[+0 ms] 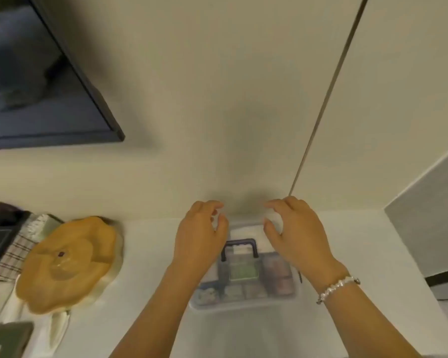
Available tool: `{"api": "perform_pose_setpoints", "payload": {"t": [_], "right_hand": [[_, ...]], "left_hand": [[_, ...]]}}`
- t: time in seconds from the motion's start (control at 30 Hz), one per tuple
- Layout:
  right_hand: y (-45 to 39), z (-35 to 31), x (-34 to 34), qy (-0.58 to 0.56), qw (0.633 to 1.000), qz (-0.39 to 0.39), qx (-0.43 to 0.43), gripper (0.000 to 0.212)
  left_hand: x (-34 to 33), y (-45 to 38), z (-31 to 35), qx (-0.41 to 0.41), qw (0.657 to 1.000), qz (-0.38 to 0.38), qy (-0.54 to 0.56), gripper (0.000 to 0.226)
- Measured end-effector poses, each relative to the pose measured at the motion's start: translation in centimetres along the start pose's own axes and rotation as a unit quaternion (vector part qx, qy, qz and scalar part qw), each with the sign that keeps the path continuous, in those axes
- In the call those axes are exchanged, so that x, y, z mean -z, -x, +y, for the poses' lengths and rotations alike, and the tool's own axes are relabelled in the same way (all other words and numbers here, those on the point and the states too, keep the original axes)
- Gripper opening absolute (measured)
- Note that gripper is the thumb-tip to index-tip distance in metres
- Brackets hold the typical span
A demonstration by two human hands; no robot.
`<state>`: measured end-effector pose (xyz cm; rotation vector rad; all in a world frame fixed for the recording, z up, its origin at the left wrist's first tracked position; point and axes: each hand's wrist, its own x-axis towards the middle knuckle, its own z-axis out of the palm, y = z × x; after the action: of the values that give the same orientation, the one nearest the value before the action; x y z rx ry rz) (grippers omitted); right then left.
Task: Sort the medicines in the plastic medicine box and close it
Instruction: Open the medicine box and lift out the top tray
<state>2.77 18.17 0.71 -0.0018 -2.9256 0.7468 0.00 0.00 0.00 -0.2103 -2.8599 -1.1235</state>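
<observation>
1. You face a plain cream wall with a thin dark vertical seam right of centre.
2. A dark-framed picture hangs upper left.
3. Below you runs a white countertop.
4. A grey panel stands at your right.

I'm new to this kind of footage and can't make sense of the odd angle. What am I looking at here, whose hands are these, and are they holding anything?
There is no machine here: a person wears a wide-angle camera on the head, looking forward and down, so you see their own two arms. The left hand and right hand hover with loosely curled fingers over the far end of a clear plastic medicine box with a dark handle. The picture is blurred, so I cannot tell whether they grip anything. Packets show through the plastic. The box sits on a white counter. To the left lies a tan flower-shaped object. A pearl bracelet is on the right wrist.
</observation>
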Motion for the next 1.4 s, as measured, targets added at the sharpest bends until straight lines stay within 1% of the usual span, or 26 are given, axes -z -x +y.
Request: {"api": "perform_pose_setpoints", "payload": {"t": [0.17, 0.3, 0.37, 0.43, 0.53, 0.6, 0.67, 0.73, 0.77, 0.87, 0.9, 0.93, 1.0, 1.03, 1.1, 1.13, 1.17, 1.23, 1.27, 1.33, 1.4], "right_hand": [[2.1, 2.5, -4.7, 0.02, 1.0, 0.018, -0.003, 0.037], [4.2, 3.9, -6.3, 0.043, 0.998, 0.044, -0.016, 0.043], [5.5, 4.3, -6.7, 0.037, 0.998, 0.034, -0.046, 0.047], [6.9, 5.0, -7.0, -0.005, 0.997, 0.009, -0.076, 0.05], [8.8, 5.6, -7.2, -0.102, 0.992, -0.022, -0.078, 0.052], [9.6, 5.4, -7.1, -0.162, 0.985, -0.017, -0.062, 0.053], [10.1, 5.1, -6.9, -0.213, 0.975, -0.01, -0.053, 0.057], [10.1, 5.1, -7.0, -0.23, 0.972, 0.004, -0.044, 0.059], [10.0, 5.2, -7.1, -0.23, 0.972, 0.014, -0.038, 0.057], [9.7, 5.7, -7.5, -0.242, 0.968, 0.048, -0.04, 0.041], [9.5, 6.0, -7.8, -0.256, 0.964, 0.056, -0.043, 0.039], [9.2, 6.4, -8.0, -0.272, 0.959, 0.061, -0.049, 0.043], [8.6, 7.1, -8.3, -0.292, 0.95, 0.066, -0.088, 0.055], [8.3, 7.4, -8.4, -0.302, 0.945, 0.071, -0.105, 0.054], [7.7, 7.8, -8.9, -0.321, 0.936, 0.089, -0.112, 0.037], [7.4, 8.0, -9.1, -0.335, 0.929, 0.1, -0.12, 0.033], [7.0, 8.1, -9.3, -0.355, 0.918, 0.109, -0.141, 0.034], [6.2, 8.0, -9.4, -0.405, 0.884, 0.122, -0.199, 0.035], [5.8, 8.0, -9.4, -0.419, 0.872, 0.129, -0.218, 0.031], [5.3, 8.2, -9.3, -0.424, 0.865, 0.139, -0.228, 0.022], [5.1, 8.1, -8.9, -0.412, 0.873, 0.14, -0.221, 0.016]], "left_hand": [[-3.2, 1.9, -3.4, -0.01, 0.999, 0.035, -0.021, 0.029], [-4.6, 3.9, -4.7, -0.001, 0.995, 0.057, -0.076, 0.033], [-5.0, 5.3, -5.1, 0.026, 0.993, 0.047, -0.101, 0.039], [-5.2, 7.0, -5.8, 0.047, 0.993, 0.032, -0.105, 0.045], [-5.4, 9.2, -6.6, 0.047, 0.997, 0.015, -0.062, 0.058], [-5.3, 10.2, -6.7, 0.055, 0.998, 0.013, 0.004, 0.066], [-5.2, 10.5, -6.5, 0.076, 0.995, 0.013, 0.069, 0.068], [-5.1, 10.4, -6.4, 0.085, 0.992, 0.022, 0.095, 0.068], [-5.3, 10.2, -6.5, 0.088, 0.991, 0.026, 0.099, 0.068], [-5.5, 9.4, -7.3, 0.099, 0.988, 0.031, 0.115, 0.069], [-5.7, 9.0, -7.6, 0.099, 0.987, 0.037, 0.124, 0.068], [-5.8, 8.5, -8.0, 0.098, 0.985, 0.049, 0.133, 0.066], [-6.2, 7.8, -8.5, 0.105, 0.978, 0.091, 0.155, 0.06], [-6.3, 7.5, -8.7, 0.116, 0.971, 0.118, 0.171, 0.055], [-6.5, 7.0, -9.1, 0.151, 0.949, 0.166, 0.22, 0.038], [-6.4, 6.7, -9.3, 0.169, 0.937, 0.184, 0.244, 0.026], [-6.3, 6.3, -9.5, 0.188, 0.925, 0.195, 0.267, 0.016], [-5.6, 5.4, -10.0, 0.219, 0.908, 0.196, 0.297, 0.013], [-5.3, 5.2, -10.4, 0.225, 0.906, 0.19, 0.304, 0.013], [-4.8, 5.1, -10.9, 0.223, 0.903, 0.182, 0.32, 0.012], [-4.6, 5.3, -11.2, 0.223, 0.901, 0.179, 0.328, 0.015]]}}
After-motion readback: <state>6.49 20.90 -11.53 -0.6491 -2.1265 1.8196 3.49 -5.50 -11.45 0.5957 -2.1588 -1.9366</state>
